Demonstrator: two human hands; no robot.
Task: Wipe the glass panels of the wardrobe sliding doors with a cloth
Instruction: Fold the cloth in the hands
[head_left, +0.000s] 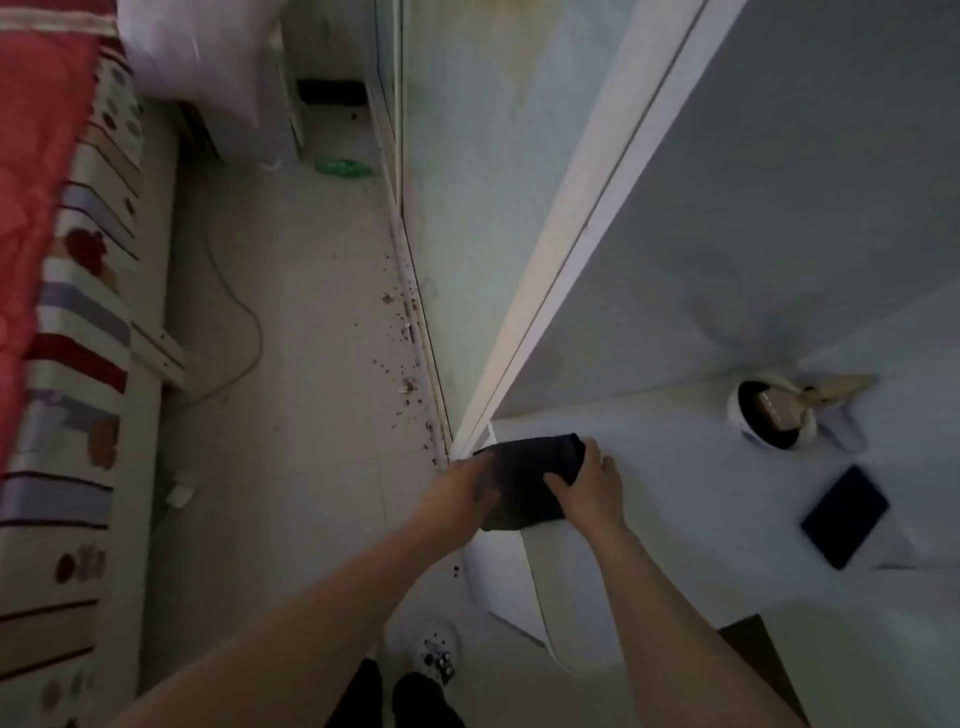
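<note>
A dark folded cloth lies at the near left corner of a white table. My left hand grips its left edge. My right hand holds its right side, thumb on top and fingers curled over the far edge. The wardrobe's sliding door rises just beyond, its pale glass panel streaked and dull, with a white frame post slanting up beside it.
On the table stand a white bowl holding a brush and a black phone. A bed with a red cover lines the left. The floor strip between carries a cable, dark crumbs along the door track and a green bottle.
</note>
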